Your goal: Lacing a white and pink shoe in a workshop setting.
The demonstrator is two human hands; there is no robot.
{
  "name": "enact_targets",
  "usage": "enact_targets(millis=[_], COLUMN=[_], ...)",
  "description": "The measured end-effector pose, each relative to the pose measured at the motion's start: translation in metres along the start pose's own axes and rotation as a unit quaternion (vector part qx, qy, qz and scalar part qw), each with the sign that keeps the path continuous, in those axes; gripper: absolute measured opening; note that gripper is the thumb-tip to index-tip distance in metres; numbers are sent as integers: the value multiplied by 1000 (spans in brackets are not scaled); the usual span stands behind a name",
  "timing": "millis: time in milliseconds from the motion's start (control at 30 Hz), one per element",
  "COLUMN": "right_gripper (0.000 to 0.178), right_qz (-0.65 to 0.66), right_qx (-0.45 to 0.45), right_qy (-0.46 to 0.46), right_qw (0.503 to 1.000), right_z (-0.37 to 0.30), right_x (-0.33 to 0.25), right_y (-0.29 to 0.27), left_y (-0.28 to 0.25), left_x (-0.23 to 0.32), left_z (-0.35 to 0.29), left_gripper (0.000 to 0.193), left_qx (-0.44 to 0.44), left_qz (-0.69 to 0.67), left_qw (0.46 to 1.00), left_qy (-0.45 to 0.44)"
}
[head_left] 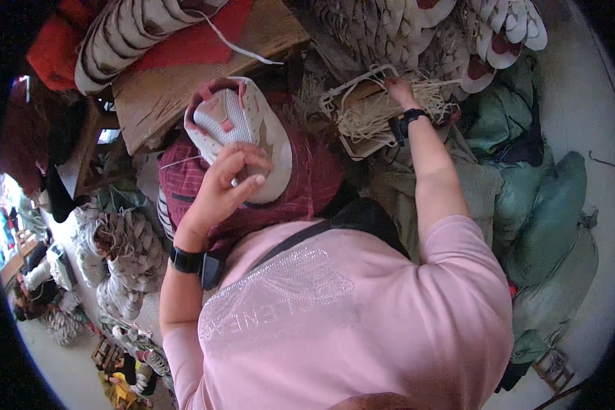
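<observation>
Pale shoe (278, 167): on maroon-covered lap (321, 174), seemingly for support; left hand (234, 179) curled over it, grip uncertain. Pale laces (369, 121): boxed within arm's reach; right hand (400, 91) among them, hold unclear.

White-and-pink shoe upper (253, 123) on a maroon-covered lap (314, 174);
left hand (234, 176) over it, fingers curled; right hand (400, 91) among pale laces (362, 124) in a shallow box (367, 147); wooden table (143, 99) at upper left.

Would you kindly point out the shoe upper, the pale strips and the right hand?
Shoe upper (255, 124), head view: on its pale side.
Pale strips (372, 121), head view: middle of the pile.
Right hand (400, 91), head view: middle of the hand.
</observation>
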State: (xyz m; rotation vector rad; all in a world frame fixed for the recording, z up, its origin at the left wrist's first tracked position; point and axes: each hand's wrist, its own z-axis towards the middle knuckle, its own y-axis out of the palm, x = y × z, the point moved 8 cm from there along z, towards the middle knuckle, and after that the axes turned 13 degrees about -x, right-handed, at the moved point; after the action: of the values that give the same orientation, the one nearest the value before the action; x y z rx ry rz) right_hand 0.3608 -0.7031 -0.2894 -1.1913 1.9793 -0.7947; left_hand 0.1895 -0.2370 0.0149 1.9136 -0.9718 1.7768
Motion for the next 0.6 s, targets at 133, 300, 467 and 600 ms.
enact_targets(millis=[133,300,467,600], right_gripper=[40,51,31,29], right_qz=[-179,-232,412,555], right_qx=[81,5,-119,-249], right_qy=[-74,52,-128,-269], right_qw=[978,971,894,746], right_z=[13,7,-85,-210], right_x=[-19,-41,-130,-227], right_y=[29,3,-52,-92], left_y=[3,2,-2,0], left_x=[-1,-7,-9,-13], left_z=[-3,-4,-7,-5], left_gripper=[18,16,19,28], left_qx=[-18,-24,-19,12], left_qz=[-6,-6,-21,-168], left_qw=[1000,1000,1000,985], left_qy=[-17,-8,10,-39])
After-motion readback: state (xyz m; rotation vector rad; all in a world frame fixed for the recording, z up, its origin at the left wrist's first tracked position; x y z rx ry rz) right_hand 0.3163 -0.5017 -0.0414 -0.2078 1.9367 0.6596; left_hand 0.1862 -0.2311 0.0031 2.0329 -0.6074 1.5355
